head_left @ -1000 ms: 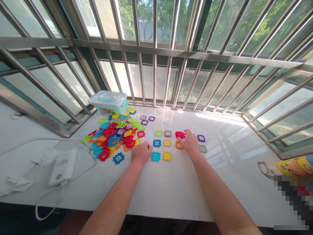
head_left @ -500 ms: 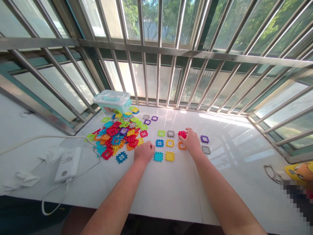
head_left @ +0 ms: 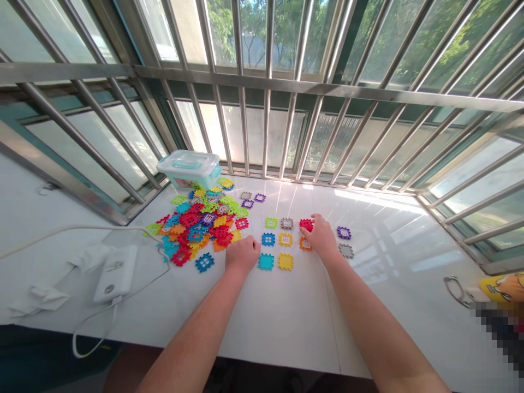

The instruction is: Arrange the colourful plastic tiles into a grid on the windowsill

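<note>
My left hand (head_left: 242,253) rests on the table as a closed fist, with no piece showing in it. It lies between the heap of colourful interlocking plastic tiles (head_left: 196,233) and a cyan tile (head_left: 266,262). My right hand (head_left: 321,234) has thumb and finger on the right side of a red tile (head_left: 305,224), partly covering it. Just below that is an orange window tile (head_left: 305,243). Left of it stand spaced tiles: green (head_left: 271,222), grey (head_left: 287,223), blue (head_left: 268,239), and two yellow ones (head_left: 285,262). Purple (head_left: 344,233) and grey (head_left: 346,251) tiles lie right of my right hand.
Behind the heap sits a lidded clear and teal box (head_left: 189,168). Small purple and grey frames (head_left: 247,204) lie near the window bars (head_left: 266,131). At left are a white power strip (head_left: 115,274), its cable and crumpled tissue (head_left: 43,300). A yellow object (head_left: 501,286) is at right.
The view has shifted very slightly. Both hands and the tiles keep their places, with my right hand still at the red tile.
</note>
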A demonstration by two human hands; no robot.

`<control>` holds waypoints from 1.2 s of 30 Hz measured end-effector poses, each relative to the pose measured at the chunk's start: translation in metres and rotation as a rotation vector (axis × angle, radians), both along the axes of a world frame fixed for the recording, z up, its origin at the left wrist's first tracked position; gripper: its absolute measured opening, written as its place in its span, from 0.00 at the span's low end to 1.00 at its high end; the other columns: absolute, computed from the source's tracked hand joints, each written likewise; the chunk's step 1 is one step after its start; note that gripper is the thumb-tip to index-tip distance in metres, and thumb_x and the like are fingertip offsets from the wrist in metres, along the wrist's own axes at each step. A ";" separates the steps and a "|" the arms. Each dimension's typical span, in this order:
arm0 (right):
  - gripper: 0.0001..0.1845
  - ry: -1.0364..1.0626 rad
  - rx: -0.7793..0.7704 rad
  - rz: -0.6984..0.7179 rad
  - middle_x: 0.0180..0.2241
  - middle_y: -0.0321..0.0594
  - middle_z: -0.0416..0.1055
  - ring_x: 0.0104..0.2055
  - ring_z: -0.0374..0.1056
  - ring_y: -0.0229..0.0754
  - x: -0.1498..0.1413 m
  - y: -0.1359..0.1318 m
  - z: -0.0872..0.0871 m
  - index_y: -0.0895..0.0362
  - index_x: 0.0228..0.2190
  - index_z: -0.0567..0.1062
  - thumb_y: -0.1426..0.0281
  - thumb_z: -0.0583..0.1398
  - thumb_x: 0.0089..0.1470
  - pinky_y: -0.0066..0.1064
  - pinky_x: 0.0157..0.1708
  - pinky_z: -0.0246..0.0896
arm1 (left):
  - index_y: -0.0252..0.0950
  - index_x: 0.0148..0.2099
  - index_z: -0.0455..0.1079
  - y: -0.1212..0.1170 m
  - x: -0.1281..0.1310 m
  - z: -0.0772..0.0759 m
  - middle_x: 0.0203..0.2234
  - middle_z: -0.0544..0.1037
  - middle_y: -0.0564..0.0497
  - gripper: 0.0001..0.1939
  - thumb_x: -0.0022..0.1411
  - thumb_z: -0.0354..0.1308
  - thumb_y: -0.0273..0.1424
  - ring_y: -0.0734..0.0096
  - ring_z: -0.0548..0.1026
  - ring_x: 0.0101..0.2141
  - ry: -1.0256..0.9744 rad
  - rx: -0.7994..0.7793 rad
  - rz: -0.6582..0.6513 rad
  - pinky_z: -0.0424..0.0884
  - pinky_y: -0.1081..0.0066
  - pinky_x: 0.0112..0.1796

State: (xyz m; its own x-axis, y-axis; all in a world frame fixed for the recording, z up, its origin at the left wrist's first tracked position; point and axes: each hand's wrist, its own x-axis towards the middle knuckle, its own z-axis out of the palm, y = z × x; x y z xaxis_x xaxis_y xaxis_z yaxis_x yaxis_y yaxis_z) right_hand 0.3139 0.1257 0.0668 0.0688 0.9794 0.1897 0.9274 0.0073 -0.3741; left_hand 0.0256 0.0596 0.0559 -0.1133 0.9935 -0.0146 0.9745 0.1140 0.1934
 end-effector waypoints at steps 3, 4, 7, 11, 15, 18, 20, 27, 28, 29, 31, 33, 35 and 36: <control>0.30 -0.007 0.005 0.016 0.56 0.50 0.73 0.56 0.67 0.55 0.001 0.003 -0.004 0.54 0.58 0.66 0.55 0.64 0.60 0.40 0.51 0.61 | 0.38 0.45 0.79 0.000 0.000 0.000 0.37 0.83 0.42 0.21 0.74 0.44 0.38 0.54 0.81 0.38 0.002 -0.003 -0.001 0.67 0.63 0.40; 0.30 -0.007 0.009 0.021 0.56 0.50 0.72 0.56 0.67 0.55 0.002 0.004 -0.005 0.55 0.57 0.66 0.55 0.64 0.60 0.40 0.52 0.61 | 0.38 0.45 0.79 0.000 0.000 0.000 0.37 0.84 0.42 0.21 0.74 0.44 0.38 0.54 0.81 0.38 0.003 -0.002 -0.001 0.67 0.63 0.40; 0.30 -0.008 0.028 0.038 0.55 0.51 0.72 0.56 0.67 0.56 0.004 0.006 -0.008 0.55 0.57 0.67 0.54 0.65 0.60 0.41 0.53 0.61 | 0.39 0.45 0.79 0.000 0.000 0.001 0.37 0.83 0.42 0.21 0.74 0.44 0.38 0.54 0.81 0.38 0.009 0.004 -0.001 0.67 0.63 0.39; 0.29 0.002 0.083 0.049 0.53 0.52 0.71 0.55 0.67 0.56 0.001 0.005 -0.004 0.56 0.55 0.69 0.52 0.65 0.60 0.43 0.54 0.61 | 0.38 0.44 0.78 0.000 0.001 0.002 0.36 0.83 0.42 0.20 0.74 0.44 0.38 0.55 0.81 0.38 0.003 0.002 -0.001 0.67 0.64 0.38; 0.23 0.038 0.188 0.124 0.51 0.50 0.72 0.52 0.68 0.55 -0.026 -0.003 0.011 0.55 0.52 0.72 0.54 0.63 0.63 0.43 0.53 0.62 | 0.38 0.44 0.79 0.000 0.001 0.004 0.36 0.83 0.42 0.21 0.74 0.44 0.38 0.54 0.81 0.37 0.003 0.006 -0.001 0.68 0.63 0.38; 0.16 0.040 0.209 0.281 0.49 0.48 0.73 0.50 0.68 0.53 -0.067 -0.013 0.023 0.55 0.49 0.75 0.59 0.62 0.65 0.43 0.53 0.63 | 0.37 0.46 0.79 -0.001 0.002 0.006 0.37 0.83 0.40 0.22 0.73 0.44 0.38 0.53 0.81 0.38 -0.010 -0.010 0.005 0.69 0.61 0.40; 0.13 0.016 0.195 0.398 0.49 0.47 0.74 0.50 0.67 0.52 -0.099 -0.018 0.028 0.54 0.49 0.76 0.61 0.61 0.66 0.42 0.53 0.63 | 0.36 0.47 0.80 -0.002 0.002 0.008 0.38 0.83 0.39 0.22 0.74 0.44 0.38 0.53 0.81 0.40 -0.022 -0.027 0.011 0.69 0.61 0.42; 0.25 -0.239 0.004 0.626 0.59 0.44 0.69 0.55 0.66 0.51 -0.180 -0.004 0.026 0.42 0.58 0.76 0.73 0.61 0.62 0.41 0.52 0.63 | 0.42 0.57 0.76 0.002 -0.002 0.010 0.42 0.84 0.41 0.20 0.73 0.48 0.38 0.53 0.81 0.42 -0.093 -0.119 -0.015 0.70 0.61 0.46; 0.26 -0.267 -0.023 0.637 0.59 0.45 0.69 0.56 0.66 0.52 -0.185 0.001 0.026 0.41 0.58 0.76 0.73 0.61 0.61 0.41 0.52 0.63 | 0.42 0.58 0.76 0.003 -0.002 0.010 0.42 0.84 0.41 0.20 0.72 0.48 0.37 0.52 0.81 0.42 -0.096 -0.122 -0.009 0.71 0.61 0.46; 0.25 -0.288 -0.047 0.642 0.57 0.45 0.69 0.56 0.65 0.52 -0.188 0.005 0.026 0.41 0.57 0.77 0.73 0.61 0.62 0.41 0.51 0.63 | 0.42 0.58 0.76 0.003 -0.002 0.010 0.42 0.84 0.41 0.20 0.73 0.48 0.37 0.52 0.81 0.41 -0.099 -0.122 -0.002 0.71 0.61 0.46; 0.20 -0.318 -0.082 0.642 0.54 0.46 0.72 0.56 0.65 0.53 -0.190 0.014 0.026 0.42 0.53 0.80 0.71 0.60 0.63 0.42 0.50 0.63 | 0.42 0.56 0.76 0.003 -0.002 0.010 0.41 0.84 0.41 0.20 0.74 0.46 0.39 0.52 0.82 0.41 -0.105 -0.115 0.008 0.71 0.60 0.45; 0.15 -0.336 -0.099 0.637 0.50 0.47 0.73 0.55 0.65 0.53 -0.189 0.020 0.027 0.45 0.49 0.82 0.70 0.60 0.64 0.42 0.50 0.63 | 0.41 0.55 0.77 0.003 -0.001 0.009 0.40 0.83 0.40 0.22 0.75 0.44 0.42 0.52 0.82 0.41 -0.114 -0.103 0.007 0.72 0.59 0.46; 0.11 -0.343 -0.102 0.632 0.47 0.47 0.75 0.54 0.66 0.53 -0.187 0.023 0.027 0.48 0.45 0.82 0.68 0.61 0.65 0.41 0.50 0.63 | 0.40 0.54 0.77 0.002 -0.001 0.009 0.40 0.83 0.40 0.24 0.76 0.42 0.43 0.51 0.81 0.41 -0.117 -0.090 0.002 0.71 0.58 0.47; 0.09 -0.345 -0.103 0.628 0.46 0.47 0.75 0.54 0.66 0.53 -0.186 0.024 0.027 0.49 0.44 0.81 0.66 0.61 0.65 0.41 0.50 0.63 | 0.40 0.54 0.77 0.001 -0.001 0.009 0.40 0.83 0.39 0.24 0.76 0.42 0.43 0.51 0.81 0.42 -0.115 -0.083 0.002 0.71 0.58 0.48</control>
